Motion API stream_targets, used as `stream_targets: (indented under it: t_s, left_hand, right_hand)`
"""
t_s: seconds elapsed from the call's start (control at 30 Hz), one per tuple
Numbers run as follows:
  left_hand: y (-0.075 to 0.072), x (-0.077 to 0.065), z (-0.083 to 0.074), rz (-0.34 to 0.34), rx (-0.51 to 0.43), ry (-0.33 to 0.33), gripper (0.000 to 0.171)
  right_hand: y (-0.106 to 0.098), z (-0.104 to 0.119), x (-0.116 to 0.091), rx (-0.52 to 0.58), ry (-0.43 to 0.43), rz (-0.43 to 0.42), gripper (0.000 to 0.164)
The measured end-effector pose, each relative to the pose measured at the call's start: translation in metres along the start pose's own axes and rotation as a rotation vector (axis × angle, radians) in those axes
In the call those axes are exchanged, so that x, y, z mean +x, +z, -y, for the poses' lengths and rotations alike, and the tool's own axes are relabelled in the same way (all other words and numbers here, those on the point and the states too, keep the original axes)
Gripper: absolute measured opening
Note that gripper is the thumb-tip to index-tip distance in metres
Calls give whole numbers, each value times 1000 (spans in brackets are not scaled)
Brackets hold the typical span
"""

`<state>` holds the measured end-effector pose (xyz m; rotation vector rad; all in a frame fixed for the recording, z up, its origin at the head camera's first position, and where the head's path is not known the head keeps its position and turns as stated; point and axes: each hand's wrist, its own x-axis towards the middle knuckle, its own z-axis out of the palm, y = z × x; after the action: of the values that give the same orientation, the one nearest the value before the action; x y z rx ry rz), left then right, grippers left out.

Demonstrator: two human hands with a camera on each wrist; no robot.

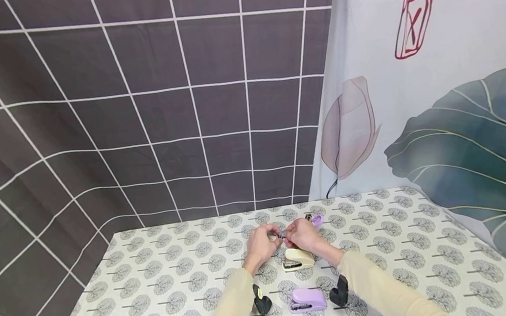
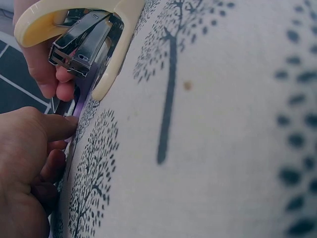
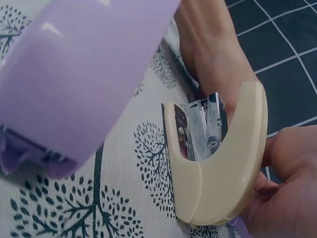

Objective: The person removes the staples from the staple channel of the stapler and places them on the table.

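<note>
Near the back of the table, my left hand (image 1: 260, 244) and right hand (image 1: 302, 234) meet over a lavender stapler (image 1: 317, 221), partly hidden behind the right hand. Fingertips of both hands pinch a small dark metal part of it (image 1: 281, 236); its exact form is too small to tell. In the left wrist view, the left hand's thumb and forefinger close on that dark piece. A cream stapler (image 1: 299, 258) stands just in front of the hands, its mouth gaping over a metal magazine. Closer to the front sits another lavender stapler (image 1: 307, 300), between the forearms.
A white cloth with grey tree prints (image 1: 178, 280) covers the table. Behind it hangs a dark curtain with white grid lines (image 1: 222, 110), and at right a white curtain with leaf pictures (image 1: 459, 135). Black wrist camera mounts (image 1: 262, 300) flank the front stapler.
</note>
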<state>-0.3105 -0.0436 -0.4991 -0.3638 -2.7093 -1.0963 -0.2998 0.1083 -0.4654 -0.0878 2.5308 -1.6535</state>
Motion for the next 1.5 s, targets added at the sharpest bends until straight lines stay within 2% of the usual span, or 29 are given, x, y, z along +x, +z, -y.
stream_targets:
  t_s: [0.27,0.5,0.73,0.93,1.2,1.5]
  left_hand:
    - [1,-3,-1,-1,13,15,18]
    - [2,-2,-1,-3,23,19,18]
    - [2,-1,-1,1,28,12,17]
    - [3,-1,1,-2,20,17,18]
    - [5,-1,1,-9,13,13,18]
    - [4,-5,0,-72,15,72,18]
  right_hand:
    - [4,-5,1,-250,-99,-95,5]
    - [6,-6,3,-335,-132,-160,7]
    - [6,-5,1,-287,-143,-159,10]
    - [7,-4,0,-277,-143,-154,6]
    - [6,-4,-1,-212,-114,-143,5]
    - [2,0,-2,-82,-87,-127,6]
